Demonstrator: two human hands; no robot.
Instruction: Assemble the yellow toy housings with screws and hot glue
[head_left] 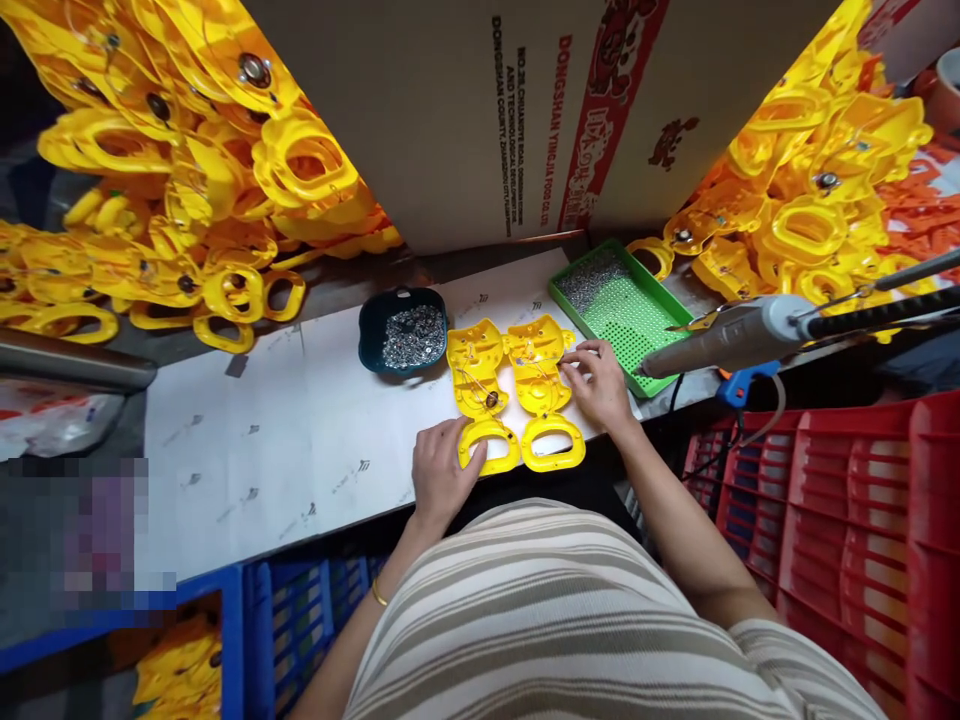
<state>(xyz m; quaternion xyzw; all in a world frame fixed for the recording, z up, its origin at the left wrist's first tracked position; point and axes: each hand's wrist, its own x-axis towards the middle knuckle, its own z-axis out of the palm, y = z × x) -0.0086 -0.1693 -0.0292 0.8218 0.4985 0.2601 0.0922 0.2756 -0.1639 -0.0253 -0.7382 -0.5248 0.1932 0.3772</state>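
Two yellow plastic shell halves lie side by side, insides up, at the table's front edge. The left shell (478, 372) has thin wires and a small round metal part in it; the right shell (541, 395) lies beside it. My left hand (442, 470) grips the left shell's ring-shaped handle, thumb at its lower side. My right hand (598, 383) is at the right shell's upper right edge, thumb and forefinger pinched around something too small to make out.
A dark bowl (414, 335) of small metal pieces and a green tray (626, 305) stand behind the shells. A grey electric screwdriver (727, 335) hangs at right. Yellow shells (217, 190) are piled behind; a cardboard box (465, 120) stands between piles. Red crate (840, 500) at right, blue crate (300, 610) front left.
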